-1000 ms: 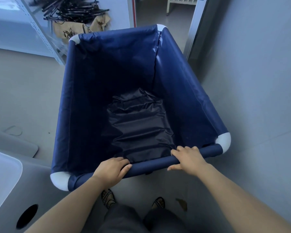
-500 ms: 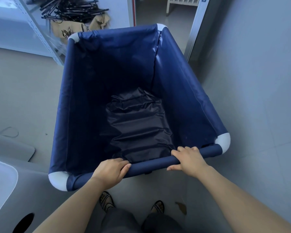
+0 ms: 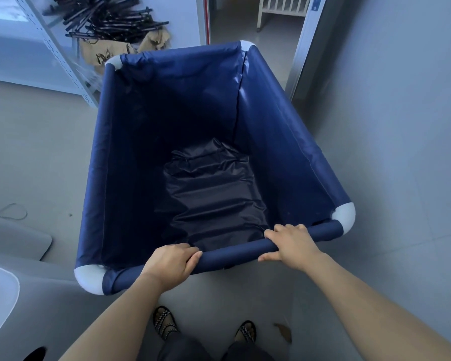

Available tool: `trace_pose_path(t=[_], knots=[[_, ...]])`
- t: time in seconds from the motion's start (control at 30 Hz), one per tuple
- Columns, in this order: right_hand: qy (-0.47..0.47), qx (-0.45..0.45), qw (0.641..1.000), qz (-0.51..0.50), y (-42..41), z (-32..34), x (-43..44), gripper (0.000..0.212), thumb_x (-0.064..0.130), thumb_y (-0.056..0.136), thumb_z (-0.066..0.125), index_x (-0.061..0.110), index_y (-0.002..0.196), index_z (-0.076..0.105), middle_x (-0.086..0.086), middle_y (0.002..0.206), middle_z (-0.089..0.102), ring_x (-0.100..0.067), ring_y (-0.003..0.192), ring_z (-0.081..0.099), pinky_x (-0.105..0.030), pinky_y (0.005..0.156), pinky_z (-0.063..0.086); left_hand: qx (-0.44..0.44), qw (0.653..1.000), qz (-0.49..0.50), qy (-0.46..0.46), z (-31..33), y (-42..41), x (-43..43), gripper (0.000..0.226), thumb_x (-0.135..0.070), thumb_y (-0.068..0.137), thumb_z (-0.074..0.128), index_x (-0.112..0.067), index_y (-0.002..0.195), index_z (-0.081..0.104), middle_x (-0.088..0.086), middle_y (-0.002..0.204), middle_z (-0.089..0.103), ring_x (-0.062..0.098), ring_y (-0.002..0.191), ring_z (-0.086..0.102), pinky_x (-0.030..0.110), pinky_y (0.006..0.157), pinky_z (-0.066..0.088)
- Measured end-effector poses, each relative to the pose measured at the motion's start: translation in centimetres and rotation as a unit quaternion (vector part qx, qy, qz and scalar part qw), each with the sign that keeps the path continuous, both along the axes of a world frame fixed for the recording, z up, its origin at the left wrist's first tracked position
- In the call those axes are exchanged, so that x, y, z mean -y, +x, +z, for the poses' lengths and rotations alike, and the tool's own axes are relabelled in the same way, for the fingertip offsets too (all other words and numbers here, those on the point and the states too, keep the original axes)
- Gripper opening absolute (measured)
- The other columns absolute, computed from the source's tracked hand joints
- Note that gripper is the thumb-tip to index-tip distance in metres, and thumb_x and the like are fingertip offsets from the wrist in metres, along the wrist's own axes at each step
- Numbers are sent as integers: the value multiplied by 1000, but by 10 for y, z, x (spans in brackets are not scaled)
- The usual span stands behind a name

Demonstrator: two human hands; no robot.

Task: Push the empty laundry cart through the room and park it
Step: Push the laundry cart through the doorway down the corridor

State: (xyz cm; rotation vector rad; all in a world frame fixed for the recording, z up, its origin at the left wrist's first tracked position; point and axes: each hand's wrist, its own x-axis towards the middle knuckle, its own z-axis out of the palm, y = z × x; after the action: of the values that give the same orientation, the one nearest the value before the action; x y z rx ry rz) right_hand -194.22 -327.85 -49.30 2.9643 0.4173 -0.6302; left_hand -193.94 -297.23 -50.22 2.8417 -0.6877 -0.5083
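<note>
A grey tiled floor [image 3: 37, 152] is shown underfoot, with a grey wall [image 3: 401, 126] at the right. Both forearms are extended forward. The left hand [image 3: 171, 265] and right hand [image 3: 292, 244] are clenched over the near rail of the empty laundry cart [image 3: 284, 142]. A doorway [image 3: 255, 19] lies beyond.

Hands [image 3: 169, 264] on cart [image 3: 284, 142] rail (empty)

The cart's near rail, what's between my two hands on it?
In the head view, only a bare stretch of the blue fabric-covered near rail lies between the left hand and right hand; both grip it.
</note>
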Motion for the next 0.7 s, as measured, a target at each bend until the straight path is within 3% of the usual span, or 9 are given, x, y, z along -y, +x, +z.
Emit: trace_pose_path(t=[0.17, 0.3, 0.43, 0.53, 0.7], knots=[[6, 3, 1000, -7, 34, 1, -11, 66, 81, 75, 36, 24, 106, 49, 0, 100, 54, -21, 88, 52, -34, 72, 30, 15, 1000, -4, 11, -3, 37, -11, 34, -46, 98, 26, -30, 94, 56, -8, 90, 60, 16, 80, 58, 31, 66, 44], [31, -40, 999, -13, 71, 3, -26, 69, 83, 72, 39, 26, 108, 52, 3, 97, 43, -17, 81, 47, -33, 73, 33, -3, 1000, -24, 15, -6, 72, -29, 37, -61, 90, 32, -34, 106, 53, -12, 94, 58, 12, 80, 56, 28, 64, 40], [54, -44, 997, 22, 113, 2, -40, 71, 85, 68, 41, 28, 108, 57, 6, 100, 45, -12, 87, 43, -31, 75, 36, -9, 999, -43, 25, -7, 112, -50, 44, -68, 85, 34, -36, 111, 50, -13, 93, 56, 9, 75, 49, 27, 63, 36], [75, -23, 997, -4, 140, -5, -55, 72, 87, 65, 39, 30, 106, 57, 9, 99, 46, -11, 92, 48, -27, 65, 35, -8, 998, -56, 31, -7, 148, -67, 47, -69, 84, 34, -36, 113, 50, -12, 95, 57, 11, 78, 52, 27, 63, 36], [72, 34, 997, -9, 191, -11, -91, 73, 90, 63, 30, 30, 96, 56, 13, 84, 40, -10, 80, 47, -26, 53, 23, -7, 997, -69, 46, -6, 217, -102, 50, -67, 84, 34, -38, 122, 45, -13, 104, 56, 11, 91, 55, 26, 68, 40]])
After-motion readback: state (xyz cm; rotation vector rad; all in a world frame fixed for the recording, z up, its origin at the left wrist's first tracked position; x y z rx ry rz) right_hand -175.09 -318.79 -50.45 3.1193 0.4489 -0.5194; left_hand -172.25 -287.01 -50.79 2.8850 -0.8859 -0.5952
